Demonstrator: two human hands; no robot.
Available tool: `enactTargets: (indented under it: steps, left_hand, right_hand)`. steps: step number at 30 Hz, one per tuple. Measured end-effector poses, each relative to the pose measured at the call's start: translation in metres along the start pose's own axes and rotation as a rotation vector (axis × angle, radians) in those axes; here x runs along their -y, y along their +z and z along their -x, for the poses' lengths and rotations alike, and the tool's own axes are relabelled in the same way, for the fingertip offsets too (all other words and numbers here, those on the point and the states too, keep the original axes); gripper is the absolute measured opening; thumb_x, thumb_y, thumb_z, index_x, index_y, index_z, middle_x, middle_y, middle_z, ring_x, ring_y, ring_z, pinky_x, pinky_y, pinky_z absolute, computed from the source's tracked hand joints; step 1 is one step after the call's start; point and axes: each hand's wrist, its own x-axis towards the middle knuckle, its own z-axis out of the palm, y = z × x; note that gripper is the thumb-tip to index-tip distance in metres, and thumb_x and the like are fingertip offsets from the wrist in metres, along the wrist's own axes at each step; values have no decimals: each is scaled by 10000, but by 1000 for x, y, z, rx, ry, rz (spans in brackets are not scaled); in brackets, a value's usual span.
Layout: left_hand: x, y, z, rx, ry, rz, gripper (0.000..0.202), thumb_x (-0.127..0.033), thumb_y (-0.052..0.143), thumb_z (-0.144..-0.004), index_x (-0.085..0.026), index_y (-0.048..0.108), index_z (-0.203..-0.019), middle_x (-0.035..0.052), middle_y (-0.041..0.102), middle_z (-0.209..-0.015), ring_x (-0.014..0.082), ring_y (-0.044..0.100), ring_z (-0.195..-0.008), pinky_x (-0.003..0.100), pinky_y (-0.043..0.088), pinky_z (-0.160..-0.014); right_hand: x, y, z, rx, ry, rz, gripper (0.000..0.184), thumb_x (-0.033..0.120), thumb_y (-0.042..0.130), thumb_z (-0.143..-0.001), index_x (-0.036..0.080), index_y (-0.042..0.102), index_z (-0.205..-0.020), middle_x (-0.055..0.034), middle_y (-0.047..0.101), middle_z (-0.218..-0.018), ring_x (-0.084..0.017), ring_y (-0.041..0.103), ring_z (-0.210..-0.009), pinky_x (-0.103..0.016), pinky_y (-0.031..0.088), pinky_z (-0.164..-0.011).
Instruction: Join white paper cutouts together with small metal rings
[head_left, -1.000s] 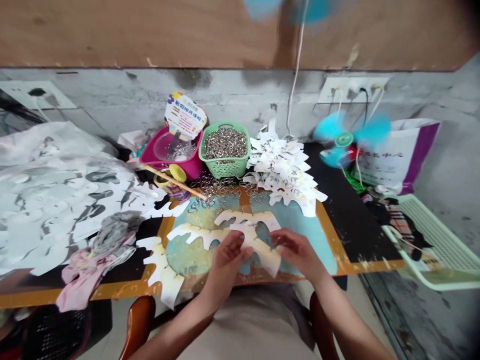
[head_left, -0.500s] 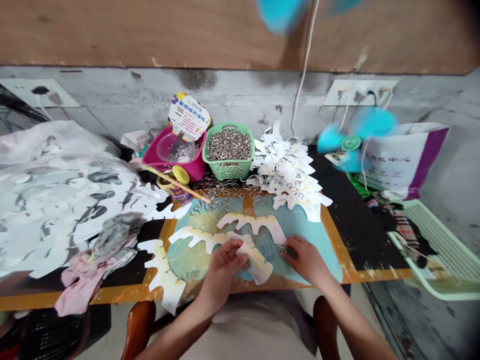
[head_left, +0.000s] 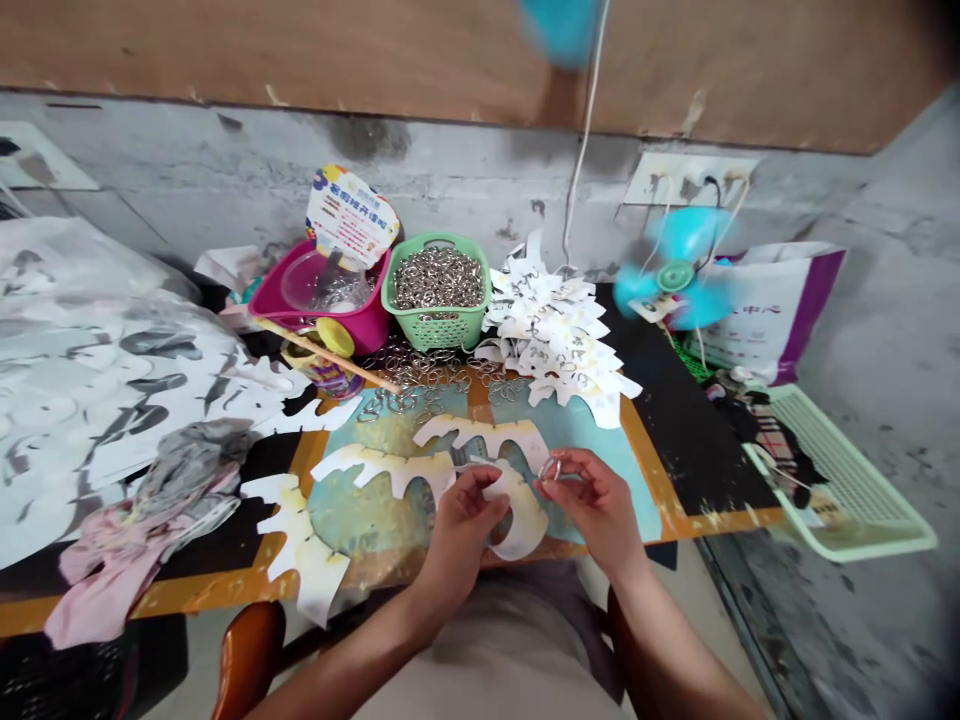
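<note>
Between its thumb and fingers, my left hand point(head_left: 471, 520) pinches a white, curved cut-out piece point(head_left: 523, 520) with yellowish glue-like stains. My right hand point(head_left: 592, 495) holds up a small metal ring point(head_left: 551, 469) at its fingertips, just right of that piece. Beyond the hands, another notched cut-out point(head_left: 487, 432) lies on the blue mat point(head_left: 360, 525). A further notched strip point(head_left: 390, 470) rests left of my left hand, and one more cut-out point(head_left: 307, 550) overhangs the table's front edge. Loose metal rings point(head_left: 427, 375) are scattered at the mat's back.
A green basket point(head_left: 437, 325) full of metal rings stands beside a pink basket point(head_left: 367, 335). A stick point(head_left: 330, 355) lies across a can point(head_left: 330, 378). Stacked cut-outs point(head_left: 562, 340) sit behind right, a spinning blue fan point(head_left: 675, 275) beyond. Crumpled cloth point(head_left: 157, 530) lies left.
My right hand has risen from the mat with the metal ring at its fingertips. The piece in my left hand has turned and bent. The whole view has shifted slightly.
</note>
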Motion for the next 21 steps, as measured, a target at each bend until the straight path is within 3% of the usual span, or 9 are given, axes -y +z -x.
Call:
enactTargets:
  steps: [8, 16, 21]
  left_hand:
    - [12, 8, 11, 3, 48, 62, 372, -263, 821, -690, -195, 585, -969, -59, 584, -713, 57, 482, -528, 187, 401, -516]
    - [14, 15, 20, -5, 78, 36, 382, -316, 801, -709, -198, 542, -963, -84, 531, -605, 48, 425, -472, 170, 361, -483]
    - [19, 17, 25, 18, 148, -19, 347, -342, 763, -758, -201, 501, -937, -85, 529, -584, 54, 435, -474, 159, 363, -476]
  right_hand:
    - [-13, 10, 8, -15, -155, 300, 238, 317, 763, -809, 220, 687, -1012, -51, 699, -952, -171, 630, -802, -302, 537, -760]
    - [-15, 18, 25, -132, -150, 237, 255, 304, 724, -844, 222, 600, -1051, -24, 708, -900, -161, 668, -785, -265, 549, -721]
    - [-7, 12, 28, -52, -94, 273, 145, 327, 732, -834, 197, 700, -890, -31, 741, -813, -165, 688, -729, -258, 552, -696]
